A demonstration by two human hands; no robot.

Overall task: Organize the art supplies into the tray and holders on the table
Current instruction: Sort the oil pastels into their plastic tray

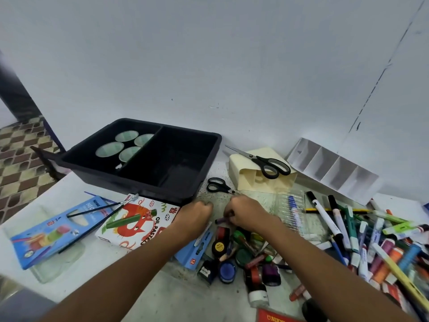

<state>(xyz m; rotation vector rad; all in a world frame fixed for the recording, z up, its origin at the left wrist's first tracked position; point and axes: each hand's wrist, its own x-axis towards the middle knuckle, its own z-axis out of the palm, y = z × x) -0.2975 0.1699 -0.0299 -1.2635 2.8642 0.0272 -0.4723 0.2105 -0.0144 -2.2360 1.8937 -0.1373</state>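
pale blue walls meet in a corner behind the white table (69, 194), which is crowded with art supplies. at the back left sits the black tray (144, 159), divided in two, with four round lidded cups (126, 144) in its left compartment. my left hand (195, 214) is curled into a fist just in front of the tray's near corner; i cannot tell whether anything is inside it. my right hand (246, 212) is beside it, fingers pinching a purple oil pastel (221, 220) that pokes out toward the left. below my hands lies a heap of small paint pots (232, 256) and loose crayons. to the left are a white oil pastel box (137, 225) and a blue neon pastel box (55, 231), with two paintbrushes (104, 209) lying across them. right of the tray a cream holder (255, 173) lies on its side with large black scissors (264, 162) resting on it, smaller scissors (219, 185) just beside it. a white divided holder (334, 168) leans at the wall, and markers (371, 238) pile up on the right.
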